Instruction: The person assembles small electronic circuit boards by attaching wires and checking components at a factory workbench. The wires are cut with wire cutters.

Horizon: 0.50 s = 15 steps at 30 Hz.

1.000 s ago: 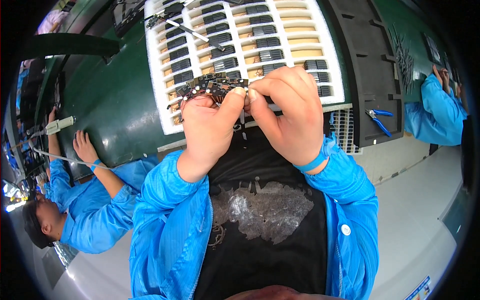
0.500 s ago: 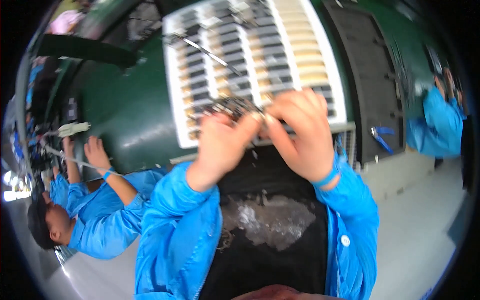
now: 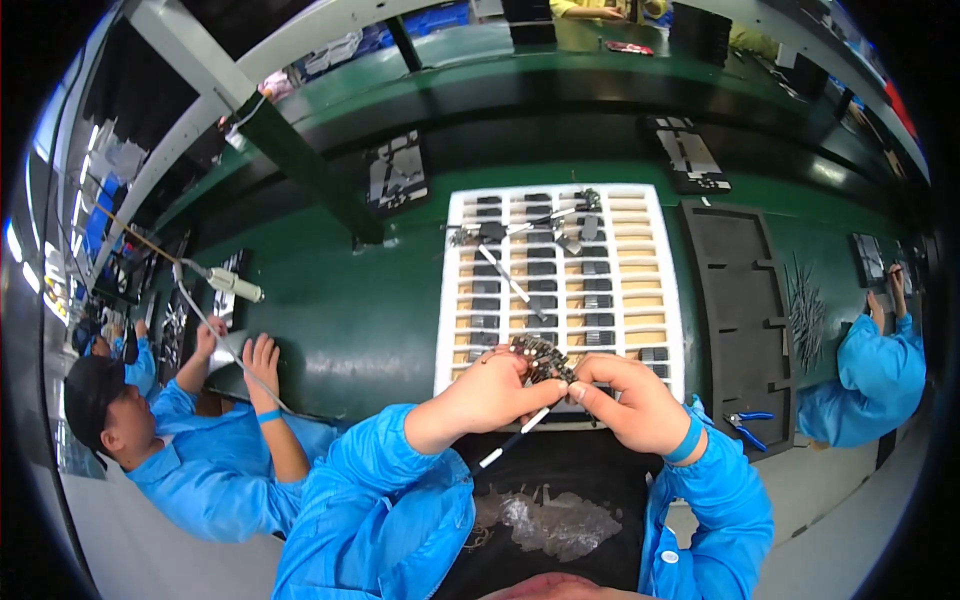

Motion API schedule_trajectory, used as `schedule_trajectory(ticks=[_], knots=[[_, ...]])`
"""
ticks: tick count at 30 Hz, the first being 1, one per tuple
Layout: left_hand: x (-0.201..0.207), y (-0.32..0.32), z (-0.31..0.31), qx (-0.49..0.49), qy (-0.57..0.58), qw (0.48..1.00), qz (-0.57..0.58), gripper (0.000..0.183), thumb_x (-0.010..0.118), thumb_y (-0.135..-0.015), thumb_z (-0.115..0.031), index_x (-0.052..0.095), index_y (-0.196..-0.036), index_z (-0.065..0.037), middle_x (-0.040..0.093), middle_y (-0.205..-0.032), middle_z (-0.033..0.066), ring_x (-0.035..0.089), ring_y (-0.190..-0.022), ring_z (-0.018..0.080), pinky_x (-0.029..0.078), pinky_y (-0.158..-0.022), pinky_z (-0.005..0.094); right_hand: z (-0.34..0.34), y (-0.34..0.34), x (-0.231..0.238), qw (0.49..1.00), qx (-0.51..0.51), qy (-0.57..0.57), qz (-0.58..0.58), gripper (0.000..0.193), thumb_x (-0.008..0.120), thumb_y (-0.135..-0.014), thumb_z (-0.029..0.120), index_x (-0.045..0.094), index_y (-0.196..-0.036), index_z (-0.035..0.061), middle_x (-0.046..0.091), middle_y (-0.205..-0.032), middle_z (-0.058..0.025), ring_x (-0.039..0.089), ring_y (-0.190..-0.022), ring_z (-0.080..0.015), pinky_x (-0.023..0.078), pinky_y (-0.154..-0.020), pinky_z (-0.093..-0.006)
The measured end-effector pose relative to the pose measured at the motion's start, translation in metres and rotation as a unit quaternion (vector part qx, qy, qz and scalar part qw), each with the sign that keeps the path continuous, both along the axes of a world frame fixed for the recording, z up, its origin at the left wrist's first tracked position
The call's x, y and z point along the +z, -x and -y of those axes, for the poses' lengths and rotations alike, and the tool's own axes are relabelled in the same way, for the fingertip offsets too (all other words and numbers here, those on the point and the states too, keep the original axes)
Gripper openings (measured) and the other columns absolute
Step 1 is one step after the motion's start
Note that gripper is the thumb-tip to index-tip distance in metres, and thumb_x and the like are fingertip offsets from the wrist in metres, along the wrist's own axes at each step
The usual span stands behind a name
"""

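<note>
Your left hand has its fingers closed around a bunch of small circuit boards, dark with pale spots, held over the near edge of the white tray. Your right hand meets it there, thumb and fingers pinched narrow at the bunch's right side; you cannot tell from this view exactly what sits between those tips. A black-and-white strip slants down toward you from beneath your left thumb, in front of your dark shirt. The tray lies on the green counter, its slots largely filled with black pieces, while much of the right-hand column shows tan bottoms. Another long strip rests across the slots. To the right stands a dark grey tray with blue-handled pliers at its near end, and beyond it lies a pile of thin dark strips.
</note>
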State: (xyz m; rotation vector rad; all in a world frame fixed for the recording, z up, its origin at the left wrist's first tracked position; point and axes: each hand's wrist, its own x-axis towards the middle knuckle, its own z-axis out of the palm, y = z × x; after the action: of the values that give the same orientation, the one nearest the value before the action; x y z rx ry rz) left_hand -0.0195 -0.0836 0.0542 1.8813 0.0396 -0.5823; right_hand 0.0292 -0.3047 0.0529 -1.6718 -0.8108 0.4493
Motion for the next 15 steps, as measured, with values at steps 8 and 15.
schedule_trajectory(ticks=[8,15], knots=[[-0.005,-0.003,-0.008,-0.003,0.123,0.991,-0.047,0.024,0.069,-0.093,-0.025,0.070,-0.094,-0.001,0.063,-0.074,-0.0026,0.053,-0.068,0.0038,0.044,-0.058,0.0244,0.006,-0.018,0.008,0.991,0.105,0.048,-0.074,0.014,0.067,-0.093,0.010,0.063,-0.085,-0.0010,0.059,-0.074,-0.0086,0.056,-0.069,-0.0173,0.046,-0.065,-0.0326],[0.001,-0.019,-0.009,-0.041,0.144,0.978,-0.148,0.014,0.069,-0.091,-0.006,0.063,-0.102,-0.002,0.062,-0.087,-0.0023,0.055,-0.082,0.0059,0.044,-0.071,0.0237,0.010,-0.034,0.008,0.989,0.127,0.048,-0.054,0.016,0.065,-0.091,0.006,0.059,-0.078,-0.0010,0.054,-0.070,-0.0143,0.052,-0.062,-0.0306,0.042,-0.059,-0.0387]])
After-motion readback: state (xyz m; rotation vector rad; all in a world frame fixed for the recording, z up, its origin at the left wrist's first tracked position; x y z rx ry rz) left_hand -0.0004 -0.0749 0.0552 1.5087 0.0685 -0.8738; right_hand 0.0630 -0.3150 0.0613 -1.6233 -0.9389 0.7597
